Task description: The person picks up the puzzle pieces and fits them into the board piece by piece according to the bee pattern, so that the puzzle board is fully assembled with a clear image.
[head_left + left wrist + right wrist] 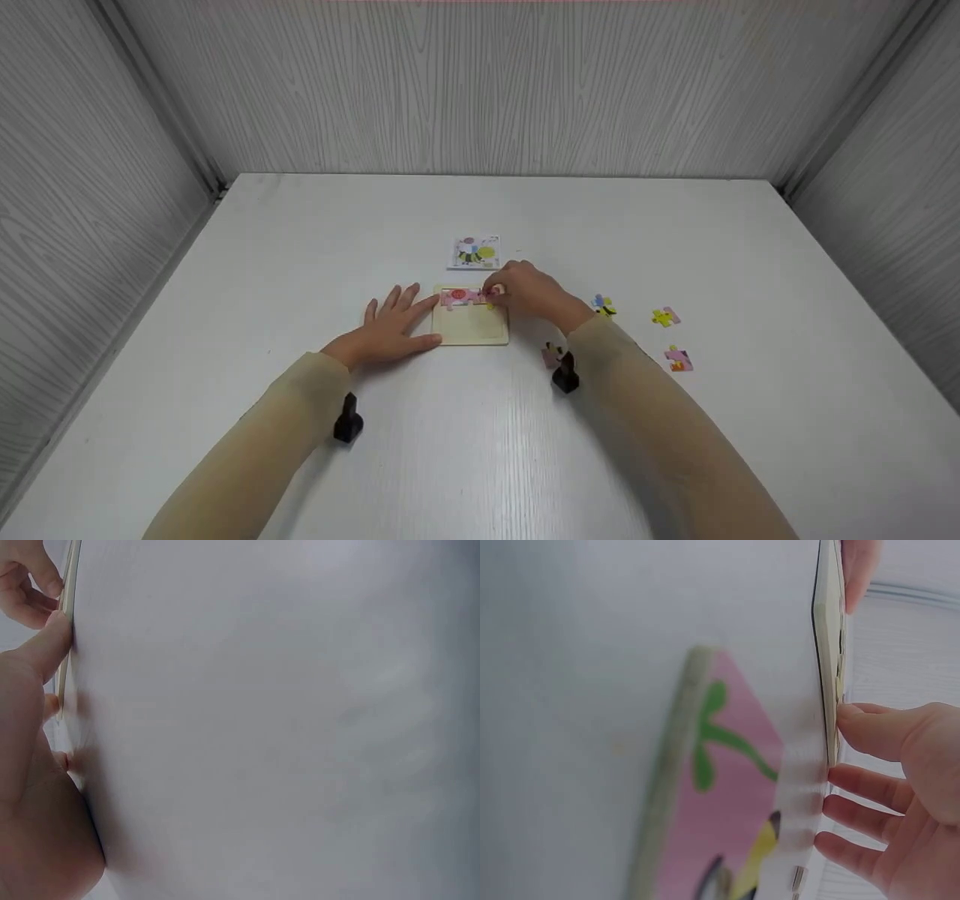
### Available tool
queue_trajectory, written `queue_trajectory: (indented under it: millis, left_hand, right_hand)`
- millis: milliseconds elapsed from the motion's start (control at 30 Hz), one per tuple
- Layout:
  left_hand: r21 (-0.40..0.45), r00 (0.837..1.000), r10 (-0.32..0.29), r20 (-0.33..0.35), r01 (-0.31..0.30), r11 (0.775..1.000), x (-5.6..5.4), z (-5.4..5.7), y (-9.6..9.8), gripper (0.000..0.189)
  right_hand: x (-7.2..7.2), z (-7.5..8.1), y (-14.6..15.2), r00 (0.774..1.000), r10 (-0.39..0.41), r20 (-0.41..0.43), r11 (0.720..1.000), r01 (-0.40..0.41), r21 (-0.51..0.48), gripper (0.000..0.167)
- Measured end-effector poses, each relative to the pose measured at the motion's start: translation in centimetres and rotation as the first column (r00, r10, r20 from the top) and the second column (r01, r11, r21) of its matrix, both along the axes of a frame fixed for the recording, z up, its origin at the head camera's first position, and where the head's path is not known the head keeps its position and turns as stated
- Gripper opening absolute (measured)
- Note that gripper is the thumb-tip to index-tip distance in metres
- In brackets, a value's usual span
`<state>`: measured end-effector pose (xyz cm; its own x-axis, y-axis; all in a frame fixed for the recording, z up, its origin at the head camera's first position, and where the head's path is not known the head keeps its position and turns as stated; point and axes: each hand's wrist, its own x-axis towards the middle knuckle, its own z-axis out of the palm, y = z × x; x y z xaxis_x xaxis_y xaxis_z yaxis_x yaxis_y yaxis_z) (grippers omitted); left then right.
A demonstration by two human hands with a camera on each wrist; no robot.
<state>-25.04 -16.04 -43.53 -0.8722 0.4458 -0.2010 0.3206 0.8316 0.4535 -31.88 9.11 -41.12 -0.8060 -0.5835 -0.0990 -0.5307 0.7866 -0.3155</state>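
A shallow wooden puzzle tray [470, 328] lies flat on the table, pink puzzle pieces [459, 297] along its far side and bare wood nearer the person. The left hand [394, 330] is spread on the table, thumb and index finger touching the tray's left edge; the left wrist view shows its thumb [52, 641] at that edge. Over the tray's far right corner, the right hand [531, 289] pinches a puzzle piece [491, 291], largely hidden by its fingers. In the right wrist view the right thumb [874, 731] lies at the tray's top face, other fingers beside the tray.
A picture card [475, 253] with a bee lies just beyond the tray. Loose pieces lie to the right: a blue-yellow one [604, 305], a yellow one [664, 316] and a pink one [679, 358]. Another pink piece [551, 354] sits by the right wrist. Grey panels [495, 90] surround the table.
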Motion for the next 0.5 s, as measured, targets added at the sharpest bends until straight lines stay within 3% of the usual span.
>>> queue_trajectory:
  millis: [500]
  left_hand:
    - [-0.034, 1.0, 0.015, 0.006, -0.015, 0.999, -0.02, -0.07, 0.17, 0.077]
  right_hand:
    - [0.11, 0.17, 0.0, 1.0, -0.011, 0.021, 0.999, 0.011, 0.038, 0.025]
